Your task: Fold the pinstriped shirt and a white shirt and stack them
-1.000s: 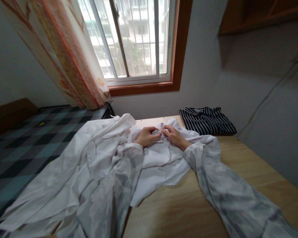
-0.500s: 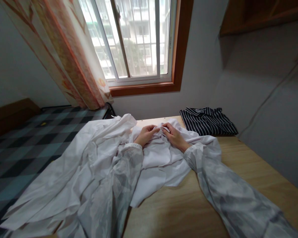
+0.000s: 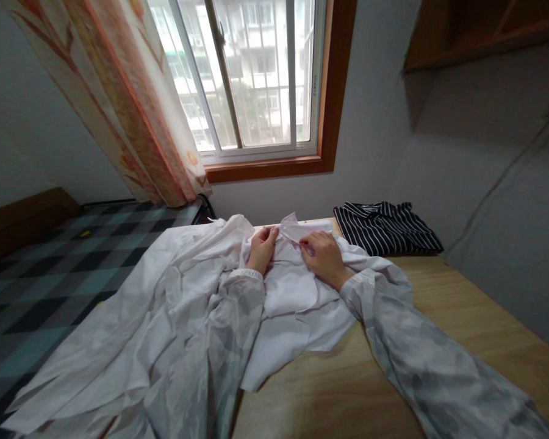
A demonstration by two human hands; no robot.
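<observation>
A crumpled white shirt (image 3: 290, 286) lies on the wooden table in front of me, its collar (image 3: 297, 230) raised at the far end. My left hand (image 3: 262, 249) pinches the cloth at the left side of the collar, thumb against fingers. On the right side, my right hand (image 3: 322, 255) is closed with its fingertips gripping the edge of the shirt near the collar. The hands are a short distance apart, with the collar between them. More white clothing (image 3: 165, 292) lies heaped to the left, partly under my left sleeve.
A folded black-and-white striped shirt (image 3: 387, 227) rests at the table's back right corner. The wooden table (image 3: 329, 396) meets a bed with a checked cover (image 3: 41, 268) on the left. Behind are a window (image 3: 256, 79), a curtain (image 3: 137, 110) and a wall shelf (image 3: 480, 36).
My hands have moved apart from where they met at the collar. The right has come slightly nearer to me, and the collar now stands up and shows more between them.
</observation>
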